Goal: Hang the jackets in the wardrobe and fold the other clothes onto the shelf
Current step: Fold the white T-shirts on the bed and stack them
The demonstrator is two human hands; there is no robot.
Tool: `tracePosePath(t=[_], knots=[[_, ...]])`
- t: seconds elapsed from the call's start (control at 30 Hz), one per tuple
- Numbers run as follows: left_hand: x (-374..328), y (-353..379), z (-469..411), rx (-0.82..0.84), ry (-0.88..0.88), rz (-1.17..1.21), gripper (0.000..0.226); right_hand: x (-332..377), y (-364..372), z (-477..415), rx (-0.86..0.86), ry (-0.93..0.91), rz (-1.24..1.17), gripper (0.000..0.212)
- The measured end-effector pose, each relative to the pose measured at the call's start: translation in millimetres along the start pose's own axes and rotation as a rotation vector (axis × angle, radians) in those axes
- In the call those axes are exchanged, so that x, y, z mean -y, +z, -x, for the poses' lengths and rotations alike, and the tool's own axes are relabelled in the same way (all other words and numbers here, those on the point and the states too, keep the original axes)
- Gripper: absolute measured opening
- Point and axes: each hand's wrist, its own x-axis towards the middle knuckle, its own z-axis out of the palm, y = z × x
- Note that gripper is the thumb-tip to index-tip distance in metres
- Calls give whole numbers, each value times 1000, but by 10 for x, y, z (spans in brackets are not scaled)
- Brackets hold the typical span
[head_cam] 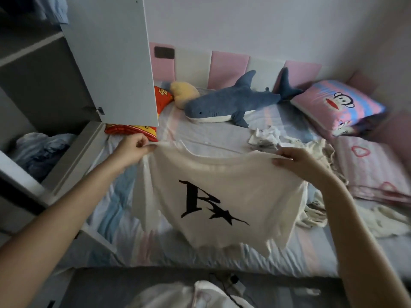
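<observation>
The left grip is pinched on one upper corner of a white knitted top and the right grip on the other. The top is thus held spread in the air above the bed, with its black motif turned toward the camera. Beside the right grip, a heap of pale clothes lies unfolded on the bed. Crumpled blue fabric is seen inside the wardrobe, beside its open door. The task is judged far from done: this top is not yet folded, and no hung jacket is shown.
</observation>
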Motion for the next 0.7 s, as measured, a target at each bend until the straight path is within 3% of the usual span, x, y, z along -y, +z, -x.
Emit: tracePosePath(t=[0.17,0.27,0.4,0.43,0.5,0.57,0.63,0.7], knots=[[-126,254,-135,-58,65,73,25,-345,172,85,-446,154,-203,8],[-177,206,-157,-144,194,123,24,-263,137,215,-738,115,-358,22],[-507,171,-255,-149,414,138,31,-128,116,221,-872,77,-394,15],[-577,190,-311,-125,393,134,32,-51,108,220,-789,116,-485,19],[-624,274,-433,82,258,146,30,2,51,174,-422,231,-503,23],[-529,366,-500,420,86,206,19,-48,-3,97,33,288,-254,23],[-362,370,-545,604,10,205,32,-163,-67,-25,410,295,157,25],[-312,306,-602,663,-4,183,34,-321,-206,-192,564,306,333,20]])
